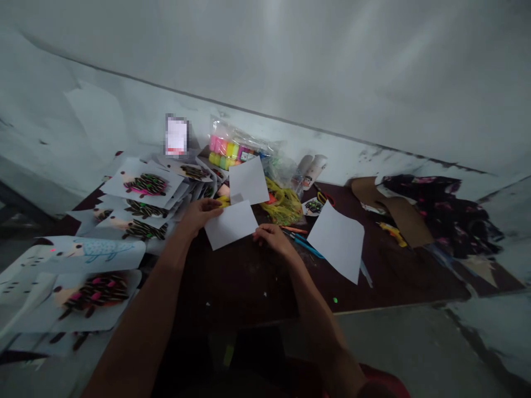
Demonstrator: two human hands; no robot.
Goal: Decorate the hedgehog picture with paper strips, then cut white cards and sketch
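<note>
A small blank white sheet of paper (231,225) is held a little tilted over the dark table. My left hand (203,214) pinches its upper left edge between thumb and fingers. At its right corner, my right hand (271,236) grips with curled fingers. Right behind it stands another white sheet (249,181), leaning against the things at the back. A larger white sheet (338,240) with a curved edge lies to the right of my right hand. Left of my left arm, several cards with hedgehog pictures (145,184) are stacked in overlapping piles.
Along the wall sit a clear bag of colourful bottles (230,149), a yellow-green plastic bag (284,204) and white rolls (315,168). Scissors (321,197), blue pens (307,244), a yellow tool (392,233), brown cardboard (404,218) and dark flowered cloth (448,210) lie rightward on the table (240,282).
</note>
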